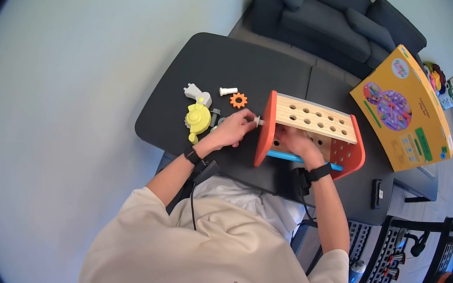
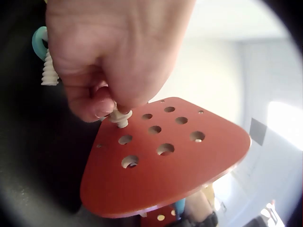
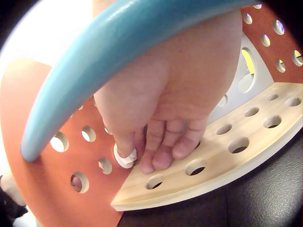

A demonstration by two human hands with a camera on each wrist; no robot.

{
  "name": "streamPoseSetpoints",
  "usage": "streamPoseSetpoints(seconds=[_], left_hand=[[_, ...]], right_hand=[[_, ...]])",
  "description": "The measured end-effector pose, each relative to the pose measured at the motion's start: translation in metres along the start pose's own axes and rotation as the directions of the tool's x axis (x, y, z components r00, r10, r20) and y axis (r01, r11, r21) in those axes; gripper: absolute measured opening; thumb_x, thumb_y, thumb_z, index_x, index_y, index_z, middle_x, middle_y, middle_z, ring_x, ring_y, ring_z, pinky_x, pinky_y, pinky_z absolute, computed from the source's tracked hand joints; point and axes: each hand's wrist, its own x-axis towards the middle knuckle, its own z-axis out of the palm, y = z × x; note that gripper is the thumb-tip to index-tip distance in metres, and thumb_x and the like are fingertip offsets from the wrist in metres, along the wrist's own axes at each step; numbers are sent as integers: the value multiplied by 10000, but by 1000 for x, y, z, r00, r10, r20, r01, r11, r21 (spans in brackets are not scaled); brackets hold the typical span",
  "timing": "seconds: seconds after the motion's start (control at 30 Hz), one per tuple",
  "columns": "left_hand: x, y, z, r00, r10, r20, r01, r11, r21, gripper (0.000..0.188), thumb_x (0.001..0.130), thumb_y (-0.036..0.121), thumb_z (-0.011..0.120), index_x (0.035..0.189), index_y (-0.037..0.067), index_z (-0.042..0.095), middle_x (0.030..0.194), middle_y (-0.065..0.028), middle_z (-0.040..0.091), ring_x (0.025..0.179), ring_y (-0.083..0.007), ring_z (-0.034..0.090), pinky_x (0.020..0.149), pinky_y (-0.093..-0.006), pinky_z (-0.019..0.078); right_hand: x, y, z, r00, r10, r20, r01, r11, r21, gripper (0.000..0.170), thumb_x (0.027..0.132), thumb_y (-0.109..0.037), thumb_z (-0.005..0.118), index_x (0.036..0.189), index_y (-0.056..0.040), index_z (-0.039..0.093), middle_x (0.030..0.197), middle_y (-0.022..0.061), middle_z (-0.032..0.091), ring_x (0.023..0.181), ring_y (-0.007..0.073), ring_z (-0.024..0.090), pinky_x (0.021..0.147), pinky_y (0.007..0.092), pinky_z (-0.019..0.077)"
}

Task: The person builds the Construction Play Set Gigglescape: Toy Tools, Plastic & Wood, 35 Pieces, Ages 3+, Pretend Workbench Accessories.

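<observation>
A toy toolbox stands on the table, with red end panels (image 2: 165, 156), perforated wooden boards (image 1: 315, 118) and a blue bar (image 3: 94, 80). My left hand (image 1: 232, 129) pinches the head of a cream-coloured toy bolt (image 2: 122, 118), whose tip meets a hole in the outer face of the left red panel. My right hand (image 1: 299, 144) reaches inside the toolbox, under the upper board. Its thumb and index finger hold a white nut (image 3: 124, 157) against that panel's inner face. The other fingers curl close over the lower wooden board (image 3: 239, 144).
Left of the toolbox lie an orange gear (image 1: 238, 100), a white bolt (image 1: 228, 91), a dark grey bolt (image 1: 215, 117) and a yellow toy piece (image 1: 198, 118). A large yellow box (image 1: 413, 114) stands at the right. A black object (image 1: 376, 194) lies near the table's right edge.
</observation>
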Motion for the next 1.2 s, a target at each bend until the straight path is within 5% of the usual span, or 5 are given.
streamPoseSetpoints(seconds=[0.3, 0.73, 0.8, 1.0, 1.2], left_hand=[[7, 1, 1, 985, -161, -56, 155, 983, -95, 383, 1127, 371, 504, 1319, 42, 549, 752, -3, 503, 512, -75, 460, 430, -259, 410], [4, 7, 2, 984, -132, -122, 110, 979, -173, 305, 1111, 280, 556, 1278, 25, 566, 726, 2, 498, 490, -81, 461, 440, -258, 412], [7, 8, 2, 984, -128, -122, 131, 991, 15, 305, 1103, 273, 576, 1282, 26, 560, 735, -4, 517, 494, -76, 474, 440, -256, 410], [0, 6, 0, 998, 40, -37, -42, 998, -54, 336, 1111, 337, 542, 1212, 23, 603, 752, -7, 546, 497, -77, 485, 454, -263, 437], [7, 11, 0, 986, -138, -97, 149, 982, 116, 330, 1118, 317, 540, 1254, 21, 591, 773, -33, 586, 520, -103, 559, 463, -294, 453]], right_hand=[[-4, -14, -7, 1000, -5, 30, 6, 999, -38, 238, 1002, -144, 676, 1219, -54, 711, 1131, 123, 769, 1029, 280, 735, 910, 424, 575], [-5, -16, -6, 999, 37, 17, -37, 999, 22, 265, 1006, -145, 695, 1256, -59, 701, 1164, 115, 766, 1038, 278, 728, 912, 423, 570], [-3, -14, -6, 998, 54, 20, -55, 998, 32, 268, 1005, -147, 698, 1259, -61, 701, 1161, 115, 766, 1038, 281, 728, 915, 423, 570], [1, 1, -2, 1000, -3, 20, 3, 1000, 5, 275, 1003, -156, 704, 1264, -70, 701, 1161, 118, 767, 1050, 285, 730, 921, 424, 569], [1, 0, -3, 1000, -1, 26, 1, 1000, 14, 280, 1007, -200, 702, 1253, -66, 701, 1163, 123, 765, 1051, 296, 730, 921, 435, 569]])
